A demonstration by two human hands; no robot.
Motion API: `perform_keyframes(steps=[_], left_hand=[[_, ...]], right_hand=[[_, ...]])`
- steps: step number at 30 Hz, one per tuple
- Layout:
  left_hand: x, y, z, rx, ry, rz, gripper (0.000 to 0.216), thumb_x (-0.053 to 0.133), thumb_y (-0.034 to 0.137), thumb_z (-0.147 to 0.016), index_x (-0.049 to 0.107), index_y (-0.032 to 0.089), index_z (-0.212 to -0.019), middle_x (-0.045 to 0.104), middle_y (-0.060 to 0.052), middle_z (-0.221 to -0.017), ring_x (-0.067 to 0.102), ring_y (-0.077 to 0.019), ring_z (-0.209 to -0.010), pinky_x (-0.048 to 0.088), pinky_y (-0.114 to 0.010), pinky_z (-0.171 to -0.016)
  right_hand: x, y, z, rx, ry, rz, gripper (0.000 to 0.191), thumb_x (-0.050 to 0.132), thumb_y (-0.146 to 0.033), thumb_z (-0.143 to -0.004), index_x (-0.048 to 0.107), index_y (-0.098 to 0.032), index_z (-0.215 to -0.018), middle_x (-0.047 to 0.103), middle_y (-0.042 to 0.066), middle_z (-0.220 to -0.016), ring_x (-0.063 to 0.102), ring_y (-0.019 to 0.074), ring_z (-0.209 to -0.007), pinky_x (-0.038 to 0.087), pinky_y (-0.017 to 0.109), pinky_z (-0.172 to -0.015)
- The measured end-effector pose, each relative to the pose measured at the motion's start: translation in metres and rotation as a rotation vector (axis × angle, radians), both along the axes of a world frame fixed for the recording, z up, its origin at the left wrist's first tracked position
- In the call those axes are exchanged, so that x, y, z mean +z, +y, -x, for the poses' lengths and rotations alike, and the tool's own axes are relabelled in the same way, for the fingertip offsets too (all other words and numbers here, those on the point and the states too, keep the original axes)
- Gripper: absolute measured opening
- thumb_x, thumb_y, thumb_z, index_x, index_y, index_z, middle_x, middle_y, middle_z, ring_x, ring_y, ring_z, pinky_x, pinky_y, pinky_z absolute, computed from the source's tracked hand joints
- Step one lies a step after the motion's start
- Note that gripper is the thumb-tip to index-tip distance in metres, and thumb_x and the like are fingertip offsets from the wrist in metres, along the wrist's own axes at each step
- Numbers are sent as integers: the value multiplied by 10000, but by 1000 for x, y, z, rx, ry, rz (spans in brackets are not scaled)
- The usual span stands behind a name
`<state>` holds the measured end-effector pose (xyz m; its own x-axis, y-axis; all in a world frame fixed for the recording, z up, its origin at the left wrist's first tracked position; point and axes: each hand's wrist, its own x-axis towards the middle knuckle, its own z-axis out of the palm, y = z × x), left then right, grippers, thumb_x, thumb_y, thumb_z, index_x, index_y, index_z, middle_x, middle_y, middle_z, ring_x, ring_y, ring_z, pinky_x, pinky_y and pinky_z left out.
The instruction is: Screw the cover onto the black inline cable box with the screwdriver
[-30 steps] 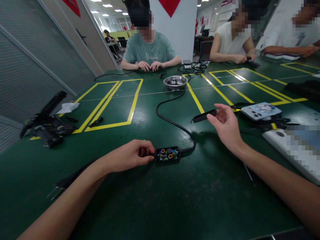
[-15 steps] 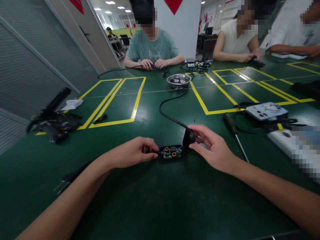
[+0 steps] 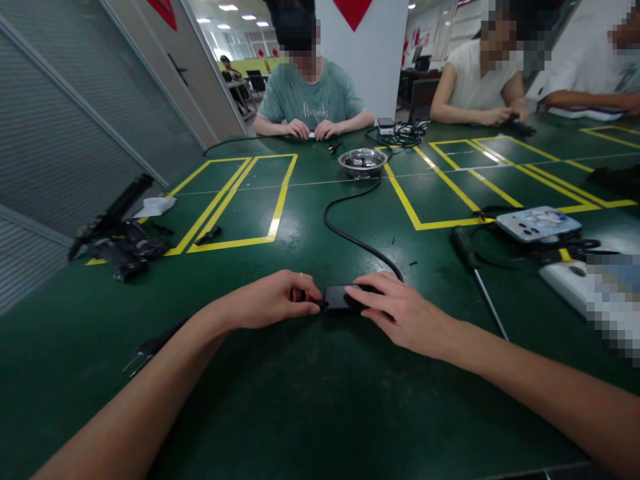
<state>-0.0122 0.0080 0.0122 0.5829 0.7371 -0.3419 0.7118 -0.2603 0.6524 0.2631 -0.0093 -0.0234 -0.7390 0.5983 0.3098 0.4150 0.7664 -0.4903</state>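
Pinching cord (image 3: 324, 305) at left end of black box (image 3: 336, 298) with left hand (image 3: 285, 300), kinda resting right hand (image 3: 406, 310) over right half, fingers loosely stretched. Sitting flat on green table (image 3: 310, 407), screwdriver (image 3: 464, 248) off to right.

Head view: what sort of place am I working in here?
Probably a shared workroom or office: a green table marked off with yellow tape, a screwdriver lying on it, and other people along its far side.
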Motion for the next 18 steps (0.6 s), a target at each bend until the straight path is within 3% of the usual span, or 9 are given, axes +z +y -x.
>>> perform_keyframes(steps=[7,12,15,18], left_hand=[[0,1,0,-3,15,-15,282,564,431,-880,693,198,-974,625,-10,-863,572,-148,-746,427,-244,-653],[2,-2,-3,-1,73,-53,282,530,419,-904,661,194,-1013,640,-15,-883,591,-158,-748,462,-266,-670],[3,-7,-6,52,94,-277,314,457,393,-940,597,193,-1137,643,-47,-1018,613,-202,-883,499,-338,-786],[1,-14,-16,149,102,-704,357,426,357,-961,514,171,-1253,560,-107,-1254,545,-266,-1149,436,-456,-1002]], right_hand=[[8,1,6,27,-136,-98,358,443,-183,-973,614,-139,-1285,575,145,-1291,519,234,-1172,490,414,-990],[7,3,8,8,-168,-126,359,441,-216,-981,611,-149,-1289,601,131,-1276,553,235,-1145,485,413,-997],[14,8,1,-21,-149,-109,405,527,-344,-948,581,-177,-1313,571,120,-1324,535,250,-1199,474,427,-1014],[30,19,-24,-283,-75,-124,423,519,-453,-935,595,-169,-1239,601,119,-1254,585,238,-1120,509,398,-939]])
